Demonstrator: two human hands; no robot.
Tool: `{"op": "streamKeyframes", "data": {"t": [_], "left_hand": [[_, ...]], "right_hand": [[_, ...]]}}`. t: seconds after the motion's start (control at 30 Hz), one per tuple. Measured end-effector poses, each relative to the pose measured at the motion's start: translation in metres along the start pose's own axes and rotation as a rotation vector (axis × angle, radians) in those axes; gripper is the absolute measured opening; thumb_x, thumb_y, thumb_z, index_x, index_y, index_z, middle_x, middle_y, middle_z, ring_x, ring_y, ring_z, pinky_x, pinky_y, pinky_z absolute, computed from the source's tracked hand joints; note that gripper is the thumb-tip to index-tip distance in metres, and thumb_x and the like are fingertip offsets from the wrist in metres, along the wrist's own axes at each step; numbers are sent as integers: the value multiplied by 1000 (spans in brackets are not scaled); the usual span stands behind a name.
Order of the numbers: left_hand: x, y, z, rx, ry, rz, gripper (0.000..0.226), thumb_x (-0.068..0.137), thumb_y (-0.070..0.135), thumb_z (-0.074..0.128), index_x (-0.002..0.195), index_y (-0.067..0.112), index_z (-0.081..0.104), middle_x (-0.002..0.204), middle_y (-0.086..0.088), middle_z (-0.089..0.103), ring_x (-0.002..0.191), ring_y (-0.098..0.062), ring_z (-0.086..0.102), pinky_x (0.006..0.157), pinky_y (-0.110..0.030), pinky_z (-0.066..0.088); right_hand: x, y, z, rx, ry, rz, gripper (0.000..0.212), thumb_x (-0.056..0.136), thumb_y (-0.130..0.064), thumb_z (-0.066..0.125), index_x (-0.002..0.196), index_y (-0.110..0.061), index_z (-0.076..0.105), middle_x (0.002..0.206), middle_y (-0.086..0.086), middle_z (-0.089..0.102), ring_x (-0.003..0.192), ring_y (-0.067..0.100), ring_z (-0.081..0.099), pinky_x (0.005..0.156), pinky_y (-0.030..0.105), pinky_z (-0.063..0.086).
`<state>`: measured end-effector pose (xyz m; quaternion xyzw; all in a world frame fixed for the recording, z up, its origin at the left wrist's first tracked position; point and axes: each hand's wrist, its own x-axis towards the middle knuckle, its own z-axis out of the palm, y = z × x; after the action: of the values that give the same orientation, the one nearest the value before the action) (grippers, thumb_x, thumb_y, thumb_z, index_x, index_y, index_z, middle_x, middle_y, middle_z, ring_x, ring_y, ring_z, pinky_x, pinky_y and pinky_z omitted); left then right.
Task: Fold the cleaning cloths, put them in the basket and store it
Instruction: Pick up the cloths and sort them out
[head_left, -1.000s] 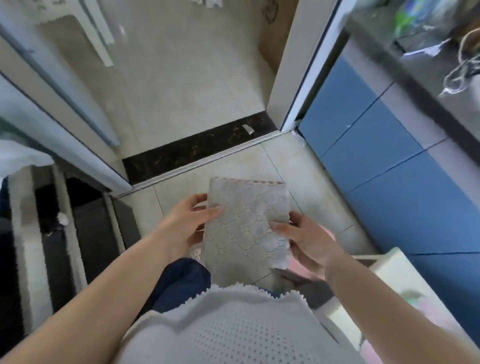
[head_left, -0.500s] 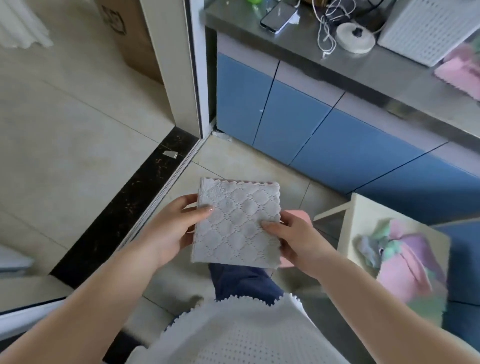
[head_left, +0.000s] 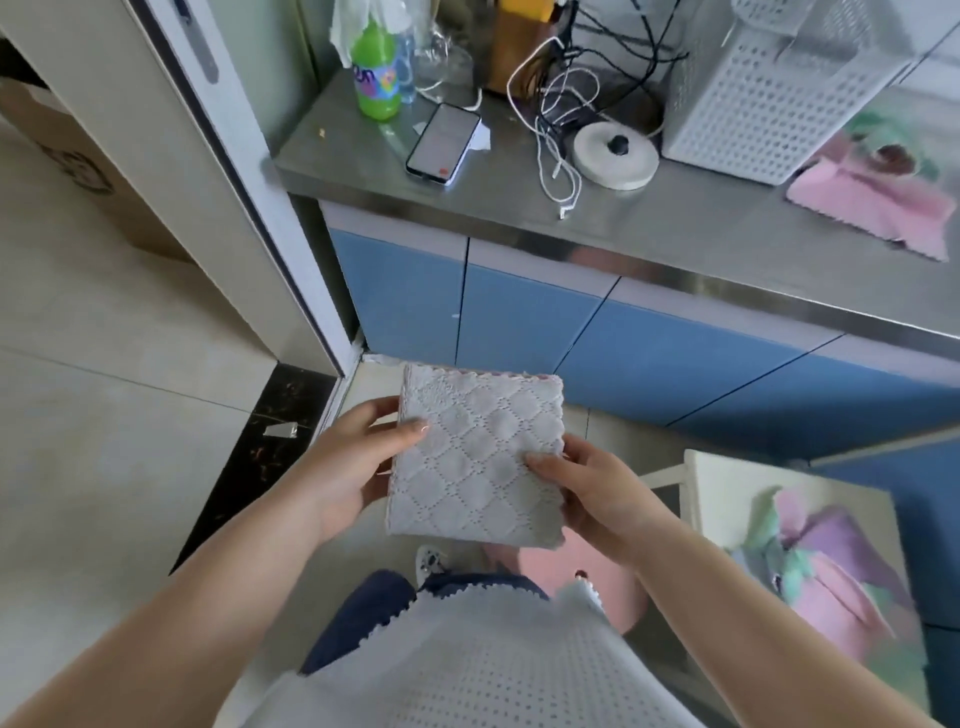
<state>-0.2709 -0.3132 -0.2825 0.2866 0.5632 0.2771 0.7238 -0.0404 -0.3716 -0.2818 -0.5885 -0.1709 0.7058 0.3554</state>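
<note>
A: Head view, and we've swung round. A second ago we were looking at the doorway and floor; now the steel surface (head_left: 701, 228) and the white basket (head_left: 769, 93) on it fill the top of the picture.

B: The folded grey cloth (head_left: 478, 457) has come along with us, held the same way. Our left hand (head_left: 348, 467) pinches its left edge, thumb on top, and our right hand (head_left: 597, 493) pinches the right edge. Each grip is closed on cloth, nothing loose.

A: So folding looks done on this one, we'd say. We're facing the basket, which suggests the drop-in comes next.

B: Where's the cloth, exactly?

A: In mid-air in front of our body, below the surface edge, well apart from the basket.

B: And its lie?

A: Nearly square, a touch longer front to back. The scalloped open edge points away from us toward the blue cabinet doors (head_left: 519, 332), folded edge near us, face up and roughly flat.

B: More work waits: a pink cloth (head_left: 872, 208) on the surface beside the basket, and a heap of coloured cloths (head_left: 821, 587) at our right.
</note>
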Motion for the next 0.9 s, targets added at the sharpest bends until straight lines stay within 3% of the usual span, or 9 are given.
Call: {"op": "streamKeyframes", "data": {"t": [0.07,0.13,0.23,0.33,0.4,0.5,0.67,0.77,0.9], "left_hand": [[26,25,9,35,-41,-11,36,81,18,69,116,18,60,105,-8,72,96,-27,68,75,-38,54],[51,47,17,66,-87,-23,37,80,17,69,116,16,60,108,-9,70,98,-28,67,75,-38,53],[89,76,28,114,-167,-32,34,81,17,68,114,17,60,103,-6,72,93,-24,68,67,-32,53],[131,106,39,164,-241,-33,32,82,15,68,113,18,60,99,-4,73,88,-21,70,62,-29,53],[160,130,47,205,-295,-52,34,82,14,69,114,18,59,101,-6,72,89,-23,70,65,-31,55],[195,161,62,250,-382,-77,36,81,13,69,115,16,59,101,-7,73,91,-24,70,70,-34,56],[237,200,99,321,-496,-133,37,82,10,67,117,12,57,105,-12,71,97,-29,67,87,-45,53],[256,210,125,369,-544,-162,35,84,9,65,118,12,57,113,-13,68,95,-27,66,79,-40,55],[277,216,163,413,-589,-178,37,85,9,64,120,10,56,114,-13,67,90,-25,66,70,-35,56]], "right_hand": [[14,-20,-3,20,39,-24,50,76,-18,70,122,-3,56,124,25,59,115,53,48,102,70,26],[26,-38,-4,52,65,-29,59,68,-21,72,122,-3,55,122,22,61,115,46,54,102,64,35],[47,-59,-8,118,108,-54,61,65,-20,72,122,-3,56,122,21,62,117,43,54,105,57,33],[71,-83,-10,181,171,-92,57,66,-19,71,119,-3,57,121,21,63,106,37,59,104,57,35],[84,-102,-10,226,217,-114,56,68,-19,70,119,-2,57,119,20,64,102,33,62,98,51,45],[99,-125,-11,298,294,-145,52,70,-19,70,117,-3,57,116,19,65,99,32,63,95,50,48],[114,-150,-19,447,384,-192,34,85,-11,63,118,-3,58,112,16,68,89,24,68,71,32,58],[122,-160,-32,514,422,-229,42,81,-14,66,120,-2,57,116,19,66,96,28,66,74,34,57],[129,-170,-60,568,472,-254,50,69,-20,72,114,-3,59,103,14,71,85,22,70,63,29,56]]}}
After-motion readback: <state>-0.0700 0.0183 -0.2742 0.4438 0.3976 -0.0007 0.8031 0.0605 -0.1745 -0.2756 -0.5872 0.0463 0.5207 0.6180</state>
